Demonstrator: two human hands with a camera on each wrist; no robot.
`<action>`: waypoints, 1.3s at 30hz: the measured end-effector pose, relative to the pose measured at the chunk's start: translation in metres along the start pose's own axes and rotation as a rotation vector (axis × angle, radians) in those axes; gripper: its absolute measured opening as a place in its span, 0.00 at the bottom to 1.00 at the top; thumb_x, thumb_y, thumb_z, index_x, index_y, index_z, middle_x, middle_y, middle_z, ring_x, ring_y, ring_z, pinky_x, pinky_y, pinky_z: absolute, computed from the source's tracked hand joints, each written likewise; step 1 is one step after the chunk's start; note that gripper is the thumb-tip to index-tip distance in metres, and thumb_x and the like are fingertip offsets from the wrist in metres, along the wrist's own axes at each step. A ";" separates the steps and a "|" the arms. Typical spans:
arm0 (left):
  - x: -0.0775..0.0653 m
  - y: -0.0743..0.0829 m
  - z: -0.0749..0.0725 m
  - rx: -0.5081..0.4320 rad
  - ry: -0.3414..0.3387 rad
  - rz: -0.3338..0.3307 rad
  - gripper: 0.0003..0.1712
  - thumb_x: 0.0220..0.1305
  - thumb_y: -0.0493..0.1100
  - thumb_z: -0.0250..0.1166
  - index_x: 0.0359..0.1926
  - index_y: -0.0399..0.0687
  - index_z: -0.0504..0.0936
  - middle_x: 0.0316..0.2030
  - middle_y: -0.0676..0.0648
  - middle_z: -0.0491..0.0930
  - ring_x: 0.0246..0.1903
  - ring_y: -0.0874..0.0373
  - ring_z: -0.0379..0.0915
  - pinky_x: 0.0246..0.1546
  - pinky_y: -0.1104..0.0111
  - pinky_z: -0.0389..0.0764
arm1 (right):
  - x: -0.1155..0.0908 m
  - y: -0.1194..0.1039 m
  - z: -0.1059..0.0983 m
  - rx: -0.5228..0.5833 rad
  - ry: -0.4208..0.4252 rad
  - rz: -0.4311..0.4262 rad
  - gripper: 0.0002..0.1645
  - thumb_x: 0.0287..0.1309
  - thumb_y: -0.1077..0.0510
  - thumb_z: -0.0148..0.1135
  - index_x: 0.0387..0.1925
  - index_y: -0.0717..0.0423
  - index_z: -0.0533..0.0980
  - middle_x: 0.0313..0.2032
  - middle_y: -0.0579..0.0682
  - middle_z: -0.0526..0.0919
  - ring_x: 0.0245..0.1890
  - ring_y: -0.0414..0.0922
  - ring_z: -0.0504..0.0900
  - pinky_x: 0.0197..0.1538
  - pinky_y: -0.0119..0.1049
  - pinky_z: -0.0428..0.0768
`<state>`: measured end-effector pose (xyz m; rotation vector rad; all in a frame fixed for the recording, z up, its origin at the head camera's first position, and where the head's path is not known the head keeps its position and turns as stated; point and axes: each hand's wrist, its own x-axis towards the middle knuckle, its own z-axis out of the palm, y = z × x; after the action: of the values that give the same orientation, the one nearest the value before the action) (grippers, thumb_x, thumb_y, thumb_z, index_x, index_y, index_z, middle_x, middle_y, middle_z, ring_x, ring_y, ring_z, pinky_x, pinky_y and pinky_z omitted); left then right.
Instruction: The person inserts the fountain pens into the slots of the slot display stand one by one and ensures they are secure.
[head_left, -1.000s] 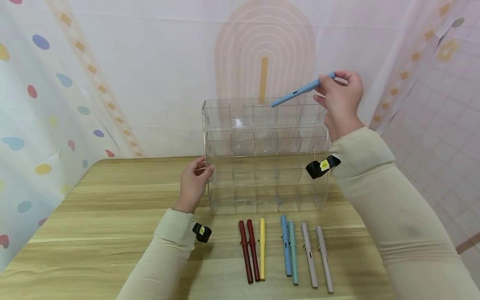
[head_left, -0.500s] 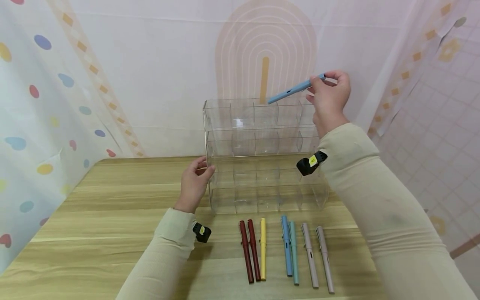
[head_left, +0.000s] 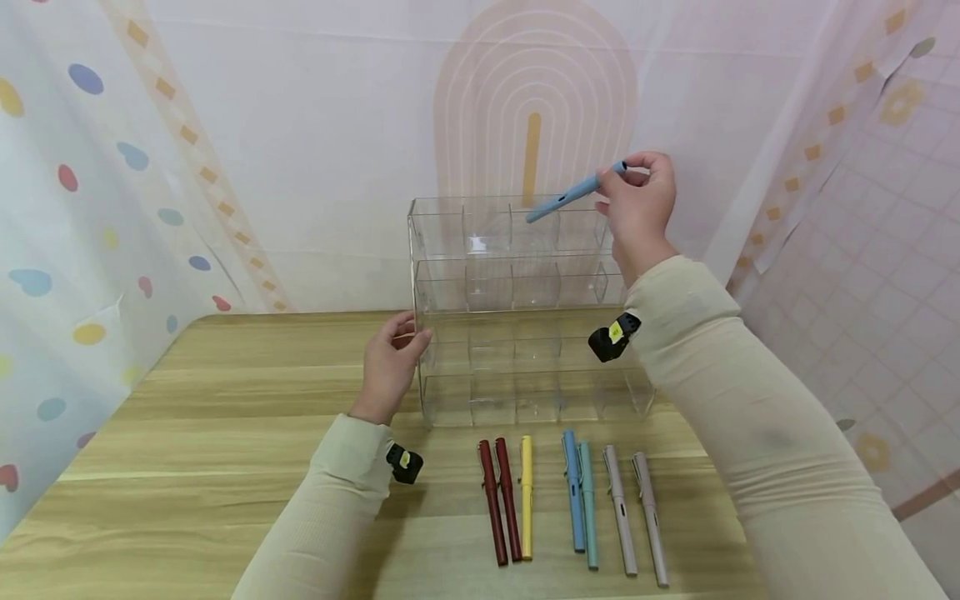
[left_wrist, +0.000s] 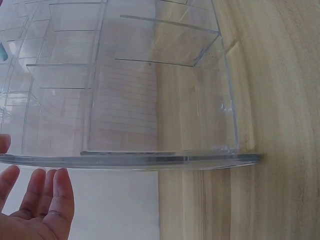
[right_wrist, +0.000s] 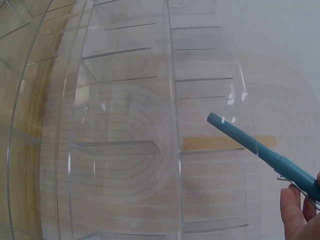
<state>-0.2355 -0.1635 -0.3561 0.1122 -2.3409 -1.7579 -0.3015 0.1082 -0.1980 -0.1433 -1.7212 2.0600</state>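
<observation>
My right hand [head_left: 641,208] pinches a blue pen [head_left: 573,193] near its capped, clipped end. The pen slants down to the left, its free end above the top row of a clear acrylic pen rack [head_left: 442,312]; in the right wrist view, the pen [right_wrist: 250,145] appears against the top compartments. At the rack's left side, my left hand [head_left: 388,367] holds the side panel, thumb in front and fingers outside. The left wrist view shows those fingers [left_wrist: 62,200] beside the panel's edge. No pens are visible inside the tiered, divided rack.
Before the rack lie two dark red pens [head_left: 492,504], a yellow pen [head_left: 527,500], a blue pen [head_left: 573,492], a teal pen [head_left: 588,508] and two pale mauve pens [head_left: 620,510]. All rest on a wooden table [head_left: 225,433]. A patterned curtain [head_left: 322,167] hangs behind.
My right hand has moved left with the blue pen, bringing its free end lower, to the top of the rack. The left hand stays at the rack's side.
</observation>
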 end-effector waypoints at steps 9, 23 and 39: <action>-0.001 0.000 0.000 0.004 -0.004 -0.003 0.26 0.69 0.40 0.59 0.66 0.40 0.68 0.57 0.38 0.71 0.54 0.47 0.68 0.50 0.60 0.75 | -0.002 0.006 0.005 -0.101 -0.072 -0.040 0.13 0.61 0.62 0.63 0.39 0.48 0.67 0.34 0.46 0.70 0.39 0.42 0.83 0.46 0.37 0.80; -0.001 -0.001 0.003 0.005 -0.004 -0.006 0.26 0.69 0.40 0.59 0.65 0.40 0.68 0.57 0.37 0.71 0.54 0.46 0.68 0.51 0.58 0.75 | 0.003 0.018 0.006 -0.170 -0.113 -0.040 0.13 0.61 0.66 0.61 0.38 0.50 0.66 0.36 0.45 0.70 0.37 0.40 0.81 0.46 0.38 0.80; -0.001 0.000 0.007 -0.009 -0.007 -0.001 0.26 0.69 0.39 0.59 0.65 0.39 0.68 0.56 0.37 0.72 0.53 0.46 0.69 0.50 0.58 0.75 | 0.003 0.011 -0.006 -0.333 -0.113 -0.038 0.22 0.60 0.51 0.65 0.51 0.58 0.71 0.38 0.44 0.68 0.37 0.37 0.73 0.43 0.32 0.79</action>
<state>-0.2359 -0.1568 -0.3576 0.1064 -2.3380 -1.7713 -0.3053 0.1136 -0.2089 -0.0964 -2.1103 1.7698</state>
